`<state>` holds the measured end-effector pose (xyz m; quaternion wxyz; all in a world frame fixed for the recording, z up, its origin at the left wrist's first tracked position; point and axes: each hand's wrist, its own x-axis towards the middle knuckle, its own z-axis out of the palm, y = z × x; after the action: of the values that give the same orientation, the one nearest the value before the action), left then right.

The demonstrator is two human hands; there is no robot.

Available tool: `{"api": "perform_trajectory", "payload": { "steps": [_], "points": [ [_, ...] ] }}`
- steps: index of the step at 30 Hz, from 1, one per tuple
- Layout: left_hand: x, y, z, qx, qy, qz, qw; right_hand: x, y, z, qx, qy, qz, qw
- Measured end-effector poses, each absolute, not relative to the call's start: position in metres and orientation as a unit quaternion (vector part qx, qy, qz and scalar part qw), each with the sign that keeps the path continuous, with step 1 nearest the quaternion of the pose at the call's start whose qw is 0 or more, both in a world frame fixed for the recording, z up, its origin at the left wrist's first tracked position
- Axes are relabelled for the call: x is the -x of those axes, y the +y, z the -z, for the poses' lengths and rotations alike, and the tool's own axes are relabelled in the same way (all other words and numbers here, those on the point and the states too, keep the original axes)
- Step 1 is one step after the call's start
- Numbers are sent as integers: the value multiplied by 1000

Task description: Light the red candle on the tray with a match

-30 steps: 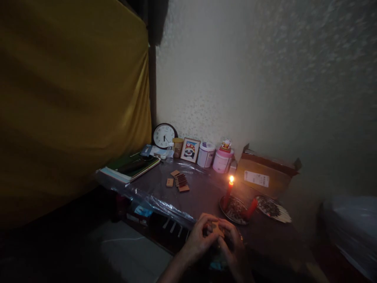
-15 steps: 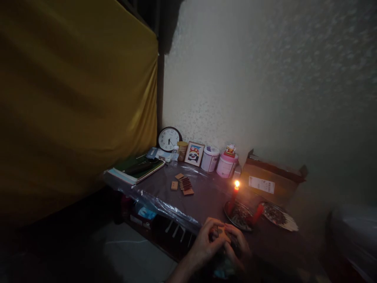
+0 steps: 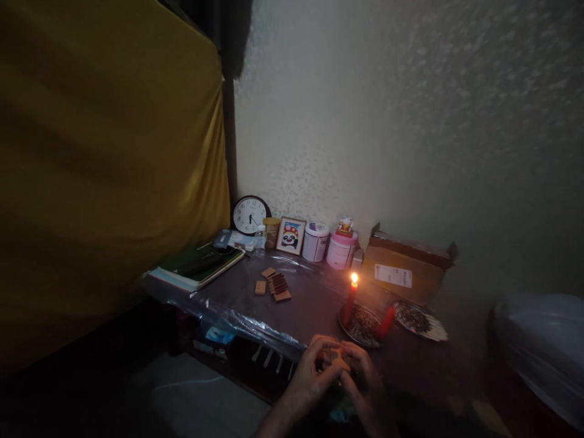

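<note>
Left hand (image 3: 308,377) and right hand (image 3: 365,380) close together, fingertips clamped on a small tan piece (image 3: 338,358) by the table's (image 3: 310,301) near edge. Lit red candle (image 3: 351,297) upright on plate (image 3: 362,343), just beyond. Loose tan pieces (image 3: 281,295) lie toward table's far-left corner.

Near the table's (image 3: 314,304) front edge, my left hand (image 3: 311,372) and right hand (image 3: 365,378) partly hide the small piece (image 3: 339,358) between them, perhaps wooden. My forearms (image 3: 279,417) are cut off below.

Hour numerals, 12 uppermost, on the round clock (image 3: 251,215); unreadable small print on the cardboard box (image 3: 406,260).
</note>
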<state>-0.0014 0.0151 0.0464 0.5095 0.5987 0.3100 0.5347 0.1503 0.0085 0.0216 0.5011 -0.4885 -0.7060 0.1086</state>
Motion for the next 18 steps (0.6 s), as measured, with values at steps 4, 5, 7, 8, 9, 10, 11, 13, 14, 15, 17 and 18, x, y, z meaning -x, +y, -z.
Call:
{"api": "perform_trajectory", "payload": {
  "steps": [4, 5, 7, 8, 9, 10, 11, 13, 14, 15, 17, 18],
  "points": [
    [0, 14, -47, -604, 313, -535, 501, -154, 10, -18, 473, -728, -131, 479],
    [0, 14, -46, -605, 311, -535, 501, -154, 10, -18, 474, -727, -131, 479],
    [1, 14, -46, -609, 306, -533, 503, -155, 10, -17, 478, -726, -132, 477],
    [1, 14, -46, -610, 304, -530, 505, -155, 10, -16, 479, -725, -133, 476],
    [1, 14, -46, -609, 303, -528, 508, -154, 10, -16, 480, -725, -137, 474],
    [2, 14, -46, -610, 301, -526, 510, -154, 10, -17, 479, -724, -142, 476],
    [2, 14, -45, -611, 299, -525, 512, -154, 10, -17, 478, -722, -148, 478],
    [2, 15, -44, -613, 296, -525, 511, -152, 9, -20, 480, -715, -161, 482],
    [2, 15, -43, -614, 294, -525, 511, -152, 8, -21, 483, -710, -170, 484],
    [2, 16, -42, -615, 294, -524, 511, -151, 7, -23, 484, -705, -180, 486],
    [2, 17, -40, -614, 291, -523, 515, -150, 5, -27, 481, -699, -201, 490],
    [2, 17, -38, -614, 287, -521, 518, -149, 4, -29, 478, -697, -208, 492]
  ]
}}
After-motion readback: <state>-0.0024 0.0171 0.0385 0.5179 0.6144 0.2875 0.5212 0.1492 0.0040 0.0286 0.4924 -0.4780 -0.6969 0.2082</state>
